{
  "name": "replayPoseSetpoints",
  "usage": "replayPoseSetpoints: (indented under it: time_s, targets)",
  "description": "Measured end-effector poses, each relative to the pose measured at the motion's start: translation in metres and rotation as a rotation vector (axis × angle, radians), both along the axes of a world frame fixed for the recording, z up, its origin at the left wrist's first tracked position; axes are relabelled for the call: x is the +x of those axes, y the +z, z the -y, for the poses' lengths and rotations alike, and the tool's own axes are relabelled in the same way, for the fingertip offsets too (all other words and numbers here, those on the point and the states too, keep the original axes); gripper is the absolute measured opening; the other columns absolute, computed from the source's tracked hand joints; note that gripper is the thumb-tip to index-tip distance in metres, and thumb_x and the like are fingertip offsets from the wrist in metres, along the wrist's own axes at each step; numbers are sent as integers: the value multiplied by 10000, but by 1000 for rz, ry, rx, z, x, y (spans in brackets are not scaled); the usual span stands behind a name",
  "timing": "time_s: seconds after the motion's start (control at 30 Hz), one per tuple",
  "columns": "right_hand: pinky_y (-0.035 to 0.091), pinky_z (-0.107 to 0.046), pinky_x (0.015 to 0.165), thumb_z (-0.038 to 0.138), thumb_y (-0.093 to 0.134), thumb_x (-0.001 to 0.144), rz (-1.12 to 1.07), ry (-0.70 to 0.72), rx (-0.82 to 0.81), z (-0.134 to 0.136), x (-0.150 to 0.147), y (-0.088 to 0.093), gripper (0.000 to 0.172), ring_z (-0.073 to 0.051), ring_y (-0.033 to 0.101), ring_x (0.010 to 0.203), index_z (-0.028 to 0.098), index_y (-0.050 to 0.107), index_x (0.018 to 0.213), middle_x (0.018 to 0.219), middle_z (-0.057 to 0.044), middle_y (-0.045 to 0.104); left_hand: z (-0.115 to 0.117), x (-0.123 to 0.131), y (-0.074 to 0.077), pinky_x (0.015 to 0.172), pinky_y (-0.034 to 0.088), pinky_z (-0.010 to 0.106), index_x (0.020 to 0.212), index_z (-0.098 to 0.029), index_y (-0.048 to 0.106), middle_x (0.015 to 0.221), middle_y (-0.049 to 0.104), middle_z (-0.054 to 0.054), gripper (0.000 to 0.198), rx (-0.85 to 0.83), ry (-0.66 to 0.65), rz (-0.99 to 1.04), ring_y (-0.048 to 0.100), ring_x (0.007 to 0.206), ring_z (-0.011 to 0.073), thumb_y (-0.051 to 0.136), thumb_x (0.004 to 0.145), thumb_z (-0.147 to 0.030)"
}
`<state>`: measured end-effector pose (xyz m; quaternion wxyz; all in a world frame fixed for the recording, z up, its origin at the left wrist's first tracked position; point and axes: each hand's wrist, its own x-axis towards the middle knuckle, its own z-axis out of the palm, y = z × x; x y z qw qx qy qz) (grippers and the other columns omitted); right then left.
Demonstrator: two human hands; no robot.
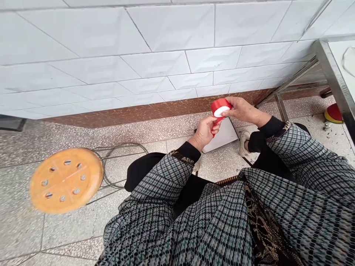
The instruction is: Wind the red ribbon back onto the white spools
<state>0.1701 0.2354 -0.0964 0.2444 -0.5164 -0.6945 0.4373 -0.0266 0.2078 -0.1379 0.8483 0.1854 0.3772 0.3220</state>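
A roll of red tape (219, 105) with a white core is held out in front of me, above the floor. My right hand (242, 109) grips its right side, thumb at the core and fingers over the outer face. Just below and to the left, my left hand (204, 130) is closed on the loose red end of the tape (215, 127), which hangs down from the roll. Beneath both hands a flat white panel with a dark edge (222, 138) lies on the floor, partly covered by the left hand.
An orange round stool (66, 180) with holes and metal legs is at the left. White tiles (166, 33) cover the wall ahead. A metal-framed table (334, 70) stands at the right, with a red and yellow object (333, 113) on the floor beneath. My shoe (244, 143) is near the panel.
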Motion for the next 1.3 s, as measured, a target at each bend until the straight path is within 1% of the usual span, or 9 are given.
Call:
replayPoseSetpoints:
  time_s: [0.1, 0.3, 0.5, 0.6, 0.77, 0.93, 1.07, 1.2, 1.3]
  targets:
    - [497, -383, 850, 408, 820, 774, -39, -7, -71, 0, -1, -2, 348, -214, 594, 908, 177, 703, 1007, 965, -55, 708, -2, 0, -4, 430, 124, 174, 772, -158, 564, 615, 435, -52, 111, -10, 4, -64, 247, 453, 37, 665, 805, -190]
    - [543, -405, 920, 516, 858, 724, -349, -58, -286, 4, -5, 1, 464, -228, 649, 973, 203, 729, 1043, 1019, -63, 755, 0, 1, -5, 440, 127, 159, 810, -129, 638, 623, 404, -77, 126, 61, -71, -70, 251, 456, 21, 737, 880, -165]
    - [567, -444, 965, 597, 897, 672, -395, -125, -322, 6, -8, 6, 530, -267, 680, 1026, 197, 748, 987, 1029, -89, 784, 6, 4, -3, 589, 423, 198, 809, -136, 646, 709, 561, -41, 158, 129, -84, -75, 486, 565, 54, 794, 865, -134]
    - [578, -448, 960, 509, 860, 754, -317, -108, -287, 4, -3, 8, 434, -263, 684, 1033, 199, 755, 1039, 1042, -87, 783, 4, 0, -4, 594, 408, 209, 830, -129, 666, 685, 537, -54, 166, 172, -122, -51, 444, 539, 44, 828, 850, -161]
    - [567, -418, 922, 365, 822, 801, -122, 12, -240, -4, 13, 8, 366, -247, 670, 1014, 212, 749, 1125, 1064, -61, 776, -4, -10, -5, 520, 264, 208, 815, -110, 694, 588, 435, -81, 201, 183, -221, -65, 318, 484, 27, 873, 802, -199]
    - [486, -368, 850, 310, 799, 846, 282, 164, -103, -7, 19, 10, 237, -228, 629, 935, 186, 728, 1036, 1007, -62, 739, -10, -12, -6, 484, 206, 209, 745, -103, 683, 534, 378, -88, 157, 173, -228, -90, 293, 458, 30, 830, 720, -152]
    - [427, -359, 823, 286, 800, 882, 583, 268, 2, -5, 13, 17, 170, -243, 608, 938, 168, 703, 955, 972, -98, 703, -11, -10, -7, 456, 109, 202, 690, -127, 622, 536, 346, -92, 146, 132, -247, -188, 191, 428, 12, 768, 694, -141]
    - [409, -375, 819, 285, 795, 916, 755, 325, 50, 1, 6, 22, 182, -288, 613, 1006, 161, 718, 1025, 1033, -143, 717, -12, -8, -5, 433, 109, 200, 703, -144, 595, 613, 473, -19, 286, 33, -267, -193, 225, 426, 22, 703, 851, -363]
    - [405, -390, 849, 260, 793, 926, 850, 388, 88, 7, -1, 24, 189, -325, 608, 1086, 150, 724, 1064, 1105, -178, 738, -9, -6, -7, 420, 113, 196, 745, -155, 608, 618, 454, -25, 488, 12, -354, -196, 224, 421, 25, 698, 909, -606]
